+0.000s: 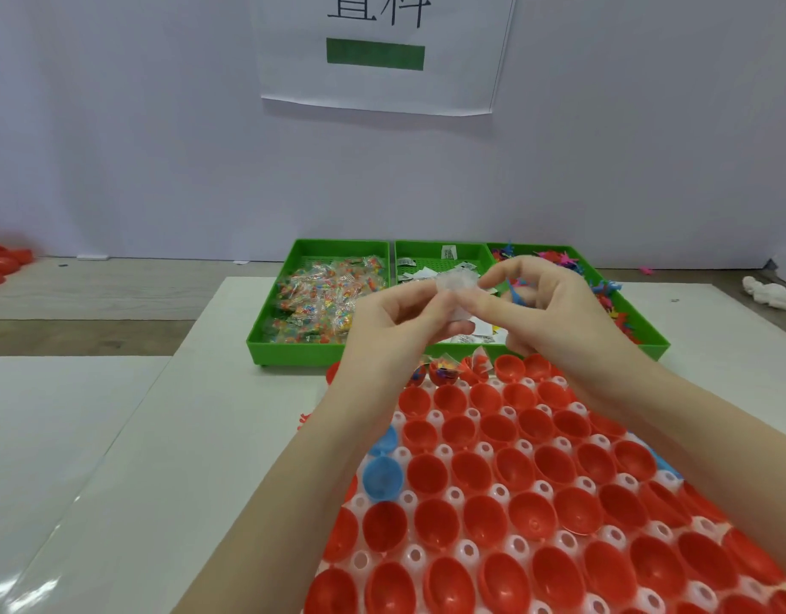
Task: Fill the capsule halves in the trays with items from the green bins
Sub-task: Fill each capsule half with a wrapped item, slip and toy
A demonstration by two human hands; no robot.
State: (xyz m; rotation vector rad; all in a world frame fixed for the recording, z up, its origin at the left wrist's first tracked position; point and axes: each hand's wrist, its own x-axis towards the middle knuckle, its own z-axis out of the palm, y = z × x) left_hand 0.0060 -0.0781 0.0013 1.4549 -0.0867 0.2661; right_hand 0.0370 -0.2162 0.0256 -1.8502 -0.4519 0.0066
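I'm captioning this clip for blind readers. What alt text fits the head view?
Two bare hands, left hand and right hand, together pinch a small clear packet above a tray of empty red capsule halves. Behind them sit three green bins of small items.

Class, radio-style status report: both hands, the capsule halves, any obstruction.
Left hand and right hand pinching clear packet over green bins. Most red capsule halves empty; a few far ones filled. Nothing blocking.
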